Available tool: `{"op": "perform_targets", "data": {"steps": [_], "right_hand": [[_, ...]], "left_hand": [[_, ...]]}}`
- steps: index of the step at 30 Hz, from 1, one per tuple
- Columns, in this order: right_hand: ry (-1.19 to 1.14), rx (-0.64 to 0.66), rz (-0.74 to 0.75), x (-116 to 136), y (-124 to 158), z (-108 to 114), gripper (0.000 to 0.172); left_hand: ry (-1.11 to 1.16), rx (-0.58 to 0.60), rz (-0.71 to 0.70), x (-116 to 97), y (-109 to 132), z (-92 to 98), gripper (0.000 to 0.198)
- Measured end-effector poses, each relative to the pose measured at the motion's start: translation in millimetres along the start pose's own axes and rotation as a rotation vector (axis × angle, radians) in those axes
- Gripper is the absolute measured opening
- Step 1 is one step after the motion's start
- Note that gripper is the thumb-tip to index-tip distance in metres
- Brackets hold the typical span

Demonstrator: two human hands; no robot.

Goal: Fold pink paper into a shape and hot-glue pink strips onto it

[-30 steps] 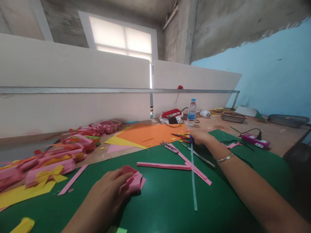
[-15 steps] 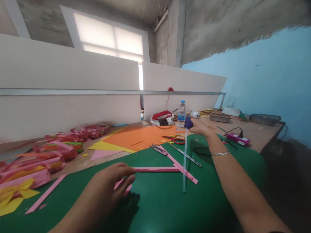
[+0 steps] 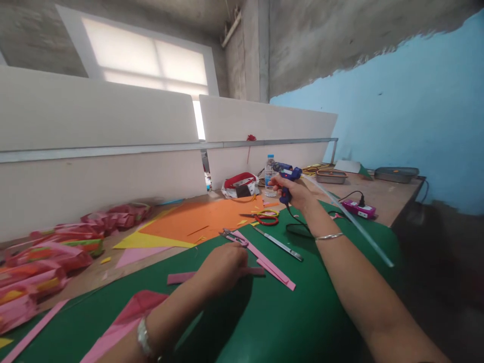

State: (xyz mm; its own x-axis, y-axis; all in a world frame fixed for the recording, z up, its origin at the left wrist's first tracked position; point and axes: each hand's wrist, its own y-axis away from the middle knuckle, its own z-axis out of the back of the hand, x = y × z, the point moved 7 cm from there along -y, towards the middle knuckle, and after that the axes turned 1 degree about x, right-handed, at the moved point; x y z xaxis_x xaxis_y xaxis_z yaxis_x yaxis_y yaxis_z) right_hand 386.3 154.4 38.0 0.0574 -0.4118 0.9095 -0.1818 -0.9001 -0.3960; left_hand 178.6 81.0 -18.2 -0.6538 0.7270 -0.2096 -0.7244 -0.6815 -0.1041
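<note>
My right hand point(image 3: 293, 193) is wrapped round the handle of a blue hot glue gun point(image 3: 290, 174). A long clear glue stick point(image 3: 353, 222) sticks out of its back, slanting down to the right. My left hand point(image 3: 226, 267), palm down, is over a pink paper strip point(image 3: 181, 278) on the green mat point(image 3: 287, 322). Its fingers curl down and are mostly hidden beside thread snips point(image 3: 235, 238). More pink strips point(image 3: 266, 258) lie crosswise just right of it. A pink paper piece point(image 3: 141, 307) shows beside my left forearm.
Scissors point(image 3: 264, 218) and a craft knife point(image 3: 280, 243) lie beyond my hands. Orange sheets point(image 3: 212, 214) are behind, with pink paper garlands point(image 3: 56, 252) at left. A water bottle point(image 3: 269, 176), a pouch point(image 3: 239, 185) and a purple power strip point(image 3: 358, 208) stand farther back.
My right hand has turned the glue gun, so its glue stick now slants right instead of hanging down. My left hand has moved right and forward over the strip. The view has shifted right.
</note>
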Motion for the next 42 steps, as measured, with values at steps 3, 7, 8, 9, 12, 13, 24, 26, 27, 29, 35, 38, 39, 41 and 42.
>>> {"op": "perform_targets", "data": {"steps": [3, 7, 8, 9, 12, 13, 24, 26, 27, 29, 35, 38, 39, 41, 42], "right_hand": [[0.019, 0.067, 0.014, 0.4, 9.2, -18.3, 0.033], [0.099, 0.172, 0.053, 1.9, 22.6, -45.0, 0.034], [0.126, 0.2, 0.067, 2.8, 27.0, -53.7, 0.033], [0.154, 0.229, 0.083, 4.2, 32.4, -63.8, 0.03], [0.216, 0.321, 0.147, 11.5, 58.0, -101.7, 0.023], [0.237, 0.367, 0.173, 14.6, 70.0, -116.4, 0.02], [0.622, 0.686, 0.302, 19.4, 151.5, -187.3, 0.027], [0.634, 0.686, 0.275, 17.1, 149.0, -185.2, 0.028], [0.632, 0.697, 0.265, 16.6, 148.6, -184.8, 0.028], [0.628, 0.718, 0.246, 16.5, 148.8, -184.5, 0.027], [0.616, 0.701, 0.118, 19.0, 149.1, -181.7, 0.024], [0.626, 0.694, 0.047, 17.5, 149.2, -180.5, 0.024], [0.633, 0.69, 0.03, 17.0, 149.2, -180.1, 0.025], [0.644, 0.684, 0.019, 17.2, 149.4, -180.1, 0.026], [0.642, 0.687, 0.021, 17.6, 149.6, -180.6, 0.026]], "left_hand": [[0.01, -0.11, 0.078, -6.8, 11.4, 49.0, 0.018], [0.479, -0.398, 0.248, -3.3, 61.9, 112.4, 0.014], [0.704, -0.416, 0.353, 5.5, 78.5, 109.3, 0.021], [0.915, -0.431, 0.448, 14.2, 95.1, 99.4, 0.03], [1.267, -0.358, 0.62, 36.1, 131.6, 48.1, 0.036], [1.34, -0.4, 0.629, 45.3, 139.7, 35.2, 0.034], [1.586, -0.466, 0.641, 89.2, 156.0, 10.4, 0.034], [1.594, -0.493, 0.644, 91.4, 155.4, 8.2, 0.034], [1.61, -0.501, 0.635, 91.9, 154.5, 7.1, 0.034], [1.643, -0.521, 0.626, 92.5, 153.3, 5.6, 0.036], [1.61, -0.544, 0.664, 88.9, 154.9, 10.4, 0.041], [1.578, -0.541, 0.666, 85.7, 155.2, 14.2, 0.041], [1.567, -0.541, 0.669, 84.7, 155.5, 15.2, 0.04], [1.556, -0.541, 0.671, 82.2, 156.1, 16.9, 0.039], [1.557, -0.543, 0.672, 80.7, 156.5, 17.5, 0.039]]}}
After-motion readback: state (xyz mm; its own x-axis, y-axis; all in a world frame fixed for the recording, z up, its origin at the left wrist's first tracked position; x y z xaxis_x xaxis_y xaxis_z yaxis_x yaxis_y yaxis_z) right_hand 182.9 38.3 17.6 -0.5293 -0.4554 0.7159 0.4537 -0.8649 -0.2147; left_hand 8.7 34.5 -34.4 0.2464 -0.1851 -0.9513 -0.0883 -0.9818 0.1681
